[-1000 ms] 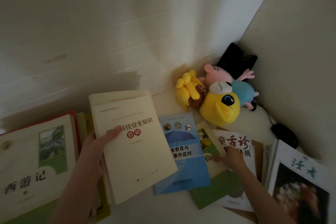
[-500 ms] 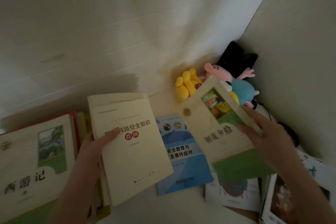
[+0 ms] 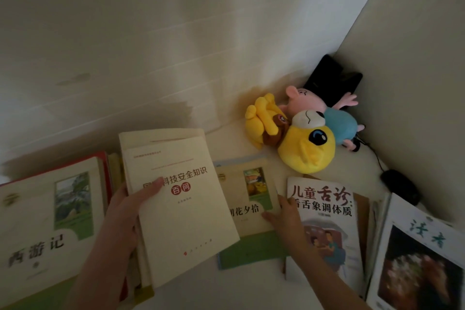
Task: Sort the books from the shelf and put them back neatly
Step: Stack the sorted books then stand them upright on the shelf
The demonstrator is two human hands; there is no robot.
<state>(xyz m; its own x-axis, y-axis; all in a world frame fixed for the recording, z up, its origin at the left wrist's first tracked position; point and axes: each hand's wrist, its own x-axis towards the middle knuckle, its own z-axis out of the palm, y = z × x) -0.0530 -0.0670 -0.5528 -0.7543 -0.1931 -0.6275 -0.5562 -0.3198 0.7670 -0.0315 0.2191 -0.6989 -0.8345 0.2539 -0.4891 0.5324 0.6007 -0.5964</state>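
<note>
On a pale surface (image 3: 251,292) in a dim corner, the left hand (image 3: 123,219) grips a cream book (image 3: 181,209) – thumb clamped on its cover, fingers out of sight beneath. Just right of the cream book lies a green-and-cream book (image 3: 247,211) (partly tucked under it). The right hand (image 3: 284,216) rests on that book's right edge, thumb flat on the cover – whether its fingers curl under cannot be told. Beyond the cream book sit plush toys (image 3: 307,148), and left of it is a book stack (image 3: 47,221).
</note>
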